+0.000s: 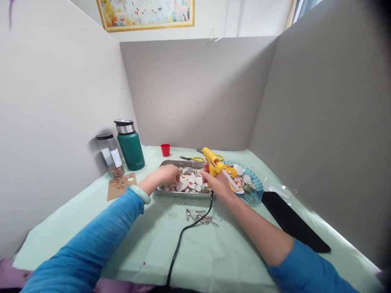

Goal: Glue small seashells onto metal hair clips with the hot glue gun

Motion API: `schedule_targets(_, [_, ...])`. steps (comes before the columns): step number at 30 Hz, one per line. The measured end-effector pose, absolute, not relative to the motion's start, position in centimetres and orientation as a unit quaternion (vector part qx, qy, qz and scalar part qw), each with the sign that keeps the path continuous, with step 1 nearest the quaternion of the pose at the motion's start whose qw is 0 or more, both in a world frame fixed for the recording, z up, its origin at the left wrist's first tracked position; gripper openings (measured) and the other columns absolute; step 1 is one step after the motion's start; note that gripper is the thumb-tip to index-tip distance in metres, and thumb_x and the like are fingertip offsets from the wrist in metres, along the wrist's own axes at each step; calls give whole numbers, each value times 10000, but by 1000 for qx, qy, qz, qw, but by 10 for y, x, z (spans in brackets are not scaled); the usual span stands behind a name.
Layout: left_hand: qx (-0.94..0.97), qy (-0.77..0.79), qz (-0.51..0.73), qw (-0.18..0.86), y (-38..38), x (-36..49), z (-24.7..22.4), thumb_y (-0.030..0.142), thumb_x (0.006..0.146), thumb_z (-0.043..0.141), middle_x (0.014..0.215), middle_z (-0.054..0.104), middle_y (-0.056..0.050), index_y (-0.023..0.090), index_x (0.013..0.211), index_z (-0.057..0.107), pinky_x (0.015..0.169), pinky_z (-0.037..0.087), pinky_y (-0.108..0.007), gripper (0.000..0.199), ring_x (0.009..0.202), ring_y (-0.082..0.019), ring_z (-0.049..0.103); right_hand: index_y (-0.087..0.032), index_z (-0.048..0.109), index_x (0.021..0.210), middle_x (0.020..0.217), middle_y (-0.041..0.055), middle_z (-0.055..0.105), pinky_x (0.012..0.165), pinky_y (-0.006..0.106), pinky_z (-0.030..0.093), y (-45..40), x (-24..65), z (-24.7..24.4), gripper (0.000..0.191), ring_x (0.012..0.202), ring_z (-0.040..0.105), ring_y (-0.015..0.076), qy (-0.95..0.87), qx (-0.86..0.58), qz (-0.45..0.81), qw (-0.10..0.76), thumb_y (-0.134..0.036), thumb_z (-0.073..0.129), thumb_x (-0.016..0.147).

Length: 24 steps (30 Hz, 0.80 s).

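Observation:
A yellow hot glue gun (210, 156) with a glue stick poking from its back is gripped in my right hand (218, 185), over the right end of the metal tray. My left hand (169, 174) is over the tray's left part, its fingers curled down and pressed together at the seashells (191, 180). What those fingertips hold, if anything, is hidden. White and pinkish shells fill the metal tray (180, 194). From the glue gun a black cord (181, 240) runs toward the front edge of the table.
Safety pins (201, 217) lie in front of the tray. Right of it are a blue plate (258, 187) with larger shells and a black flat object (293, 221). Scissors (197, 159) and a red cup (165, 150) sit behind. A green bottle (131, 150), jar (110, 154) and brown card (117, 187) stand left.

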State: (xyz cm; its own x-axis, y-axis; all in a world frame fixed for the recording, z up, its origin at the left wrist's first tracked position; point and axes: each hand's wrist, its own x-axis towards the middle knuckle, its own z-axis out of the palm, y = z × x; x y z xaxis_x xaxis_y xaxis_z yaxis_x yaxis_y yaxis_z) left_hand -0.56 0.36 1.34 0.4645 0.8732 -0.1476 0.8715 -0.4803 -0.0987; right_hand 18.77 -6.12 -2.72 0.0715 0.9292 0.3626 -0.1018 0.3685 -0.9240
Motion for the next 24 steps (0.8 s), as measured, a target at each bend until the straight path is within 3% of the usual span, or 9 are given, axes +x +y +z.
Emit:
schedule_targets(3, [-855,-510,92,32,13,-2,5,192,621,605,880,713,-59,254,882,729,633,439,-252,296,786,-216,630,-190,542,945,674,-39,529,520,245,444,-62,188,-26,324,520,487,96,-543,-382,413,624,-305,655,665])
schedule_targets(8, [-852,-515,80,50,21,4,-2,225,625,601,822,705,-117,192,773,723,638,447,-287,195,763,-251,636,-187,535,954,683,-40,532,525,245,450,-64,188,-25,346,528,497,97,-538,-385,416,623,-315,658,657])
schedule_targets(12, [-862,-505,29,18,19,0,2,220,603,607,723,693,-88,182,676,691,605,430,-266,117,688,-219,627,-189,532,946,681,-42,529,523,247,450,-64,187,-25,335,520,494,95,-537,-384,418,624,-312,653,658])
schedule_targets(14, [-856,-516,-10,-38,17,-5,6,214,613,588,642,670,-63,171,638,658,563,417,-245,86,616,-186,615,-190,533,945,676,-44,527,520,245,448,-63,188,-25,334,519,494,95,-538,-383,420,623,-309,652,657])
schedule_targets(17, [-824,-521,-57,-214,10,-13,13,216,649,553,564,629,-30,163,675,622,485,404,-221,90,516,-152,595,-190,529,958,673,-46,526,521,244,447,-63,188,-24,346,520,492,94,-540,-382,422,620,-310,648,657])
schedule_targets(20, [-783,-486,-122,-368,2,-16,16,236,637,607,653,661,-29,160,734,596,446,403,-215,123,467,-122,566,-185,523,966,677,-47,527,522,243,446,-63,188,-24,356,513,486,90,-535,-392,422,618,-307,645,655])
schedule_targets(24, [-739,-444,-175,-476,-6,-13,16,246,597,692,693,673,-28,159,768,586,416,384,-213,219,409,-82,495,-182,519,966,687,-45,533,522,247,448,-61,188,-26,358,513,490,91,-542,-388,417,618,-312,644,657])
